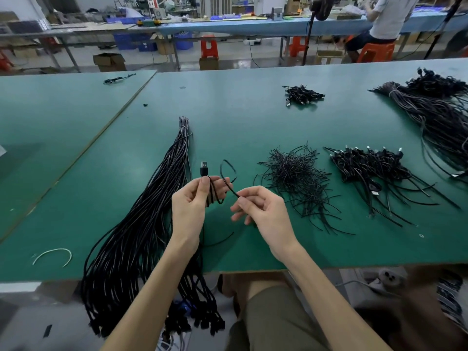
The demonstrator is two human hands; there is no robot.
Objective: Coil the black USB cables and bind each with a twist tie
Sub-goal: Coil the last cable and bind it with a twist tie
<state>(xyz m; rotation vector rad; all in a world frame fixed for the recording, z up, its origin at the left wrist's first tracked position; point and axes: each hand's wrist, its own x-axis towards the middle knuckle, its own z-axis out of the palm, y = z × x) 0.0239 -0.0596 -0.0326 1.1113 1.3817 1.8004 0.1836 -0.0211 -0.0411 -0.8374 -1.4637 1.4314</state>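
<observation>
Left of the twist-tie pile (pixel 293 178), the left hand (pixel 191 202) grips a looped black USB cable (pixel 212 193), plug (pixel 204 168) upward, while the right hand (pixel 262 211) pinches its loose length.

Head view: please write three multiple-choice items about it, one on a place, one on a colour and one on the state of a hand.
1. Where does the tie pile lie?
A. left of the big bundle
B. right of the right hand
C. on the floor

2. What colour is the table?
A. green
B. white
C. red

3. What does the left hand do?
A. lies flat on the table
B. grips a coiled cable
C. holds nothing

Answers:
1 B: the pile lies on the table just past the right hand.
2 A: the top is green all over.
3 B: its fingers curl round the coil, plug up, while the right hand pinches a thin strand.
</observation>
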